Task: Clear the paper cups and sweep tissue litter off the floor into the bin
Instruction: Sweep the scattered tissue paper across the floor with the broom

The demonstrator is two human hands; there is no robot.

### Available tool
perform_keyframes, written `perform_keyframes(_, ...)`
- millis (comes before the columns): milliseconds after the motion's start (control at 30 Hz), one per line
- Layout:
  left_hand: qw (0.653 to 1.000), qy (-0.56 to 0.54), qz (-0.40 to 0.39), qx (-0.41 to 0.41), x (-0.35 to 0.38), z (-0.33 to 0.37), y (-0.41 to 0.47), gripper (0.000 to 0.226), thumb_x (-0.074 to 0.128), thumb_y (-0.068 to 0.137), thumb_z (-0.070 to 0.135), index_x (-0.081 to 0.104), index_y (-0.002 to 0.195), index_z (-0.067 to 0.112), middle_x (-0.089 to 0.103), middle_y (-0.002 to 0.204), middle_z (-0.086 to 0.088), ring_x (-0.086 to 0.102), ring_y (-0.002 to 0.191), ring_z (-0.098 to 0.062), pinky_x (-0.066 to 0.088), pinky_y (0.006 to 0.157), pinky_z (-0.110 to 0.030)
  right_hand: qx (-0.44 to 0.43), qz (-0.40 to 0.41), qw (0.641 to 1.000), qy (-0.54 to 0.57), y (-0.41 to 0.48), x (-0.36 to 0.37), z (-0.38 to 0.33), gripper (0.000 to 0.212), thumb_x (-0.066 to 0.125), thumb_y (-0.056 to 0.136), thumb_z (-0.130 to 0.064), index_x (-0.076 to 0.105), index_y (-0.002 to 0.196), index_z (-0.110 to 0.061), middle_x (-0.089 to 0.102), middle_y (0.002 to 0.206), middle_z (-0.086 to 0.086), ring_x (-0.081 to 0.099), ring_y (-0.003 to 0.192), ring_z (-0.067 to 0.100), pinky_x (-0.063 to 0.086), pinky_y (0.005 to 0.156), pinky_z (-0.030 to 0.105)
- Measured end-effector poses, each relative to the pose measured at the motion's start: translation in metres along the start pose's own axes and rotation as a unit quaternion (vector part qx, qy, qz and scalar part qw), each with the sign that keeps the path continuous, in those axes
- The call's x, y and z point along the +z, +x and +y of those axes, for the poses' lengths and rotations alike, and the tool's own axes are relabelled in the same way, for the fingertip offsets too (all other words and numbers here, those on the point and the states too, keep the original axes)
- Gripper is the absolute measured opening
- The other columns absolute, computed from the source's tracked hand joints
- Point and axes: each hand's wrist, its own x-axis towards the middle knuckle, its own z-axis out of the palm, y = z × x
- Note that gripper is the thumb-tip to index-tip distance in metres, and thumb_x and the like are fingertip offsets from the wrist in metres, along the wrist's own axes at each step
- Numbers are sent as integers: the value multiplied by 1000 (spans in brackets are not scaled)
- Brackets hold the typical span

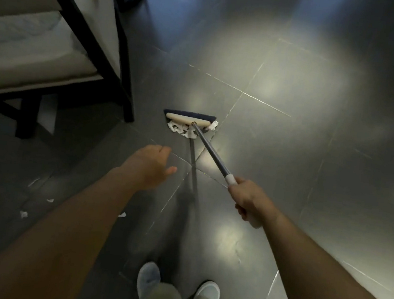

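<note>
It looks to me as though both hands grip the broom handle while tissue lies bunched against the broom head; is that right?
Not quite: in the head view only the right hand grips the broom handle; the left hand is off it, open and empty. Tissue does lie bunched against the broom head.

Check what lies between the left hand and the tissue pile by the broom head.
Head view: only bare dark floor between left hand and tissue pile.
</note>
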Motion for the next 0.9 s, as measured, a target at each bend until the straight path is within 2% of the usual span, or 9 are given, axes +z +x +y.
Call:
perform_keyframes(167, 1000, 2, 23, 14, 1, -11, -24, 62, 41, 98, 42, 23, 147, 10, 32, 149, -11, 29, 137, -24, 23, 111, -32, -50, 46, 998, 6, -25, 17, 13, 38, 39, 101, -22, 47, 137, -29, 52, 77, 11, 44, 53, 18, 38, 41, 24)
perform_keyframes(333, 1000, 0, 25, 17, 7, -34, -33, 63, 41, 98, 42, 20, 149, 11, 26, 153, -10, 22, 141, -23, 18, 113, -31, -65, 65, 994, 56, -19, 46, 6, 38, 41, 101, -26, 45, 139, -26, 48, 65, 10, 42, 47, 19, 38, 42, 26)
perform_keyframes(467, 999, 9, 16, 31, 18, -70, -31, 64, 41, 97, 43, 20, 148, 9, 27, 152, -10, 23, 141, -23, 18, 113, -31, -47, 87, 989, 110, -2, 73, -7, 40, 42, 102, -23, 44, 141, -24, 44, 62, 8, 37, 44, 16, 32, 34, 20)
perform_keyframes(600, 999, 14, 5, 41, 29, -117, -21, 63, 42, 97, 43, 22, 148, 9, 29, 152, -10, 25, 140, -24, 19, 112, -31, -32, 95, 985, 139, 20, 106, -22, 33, 41, 102, -20, 49, 134, -23, 40, 63, 7, 35, 46, 16, 29, 32, 14)
perform_keyframes(767, 997, 30, -27, 70, 50, -179, -8, 61, 44, 96, 43, 27, 145, 10, 34, 147, -10, 30, 136, -24, 23, 110, -30, 14, 52, 985, 166, 49, 151, -29, 39, 41, 102, -13, 43, 139, -24, 42, 68, 8, 36, 45, 14, 34, 32, 14)
perform_keyframes(900, 995, 41, -46, 78, 66, -216, 3, 62, 44, 96, 43, 27, 145, 10, 33, 148, -10, 29, 137, -24, 22, 111, -30, 52, -22, 969, 241, 56, 179, -28, 43, 41, 100, -8, 40, 132, -37, 47, 76, 12, 48, 48, 17, 45, 37, 20)
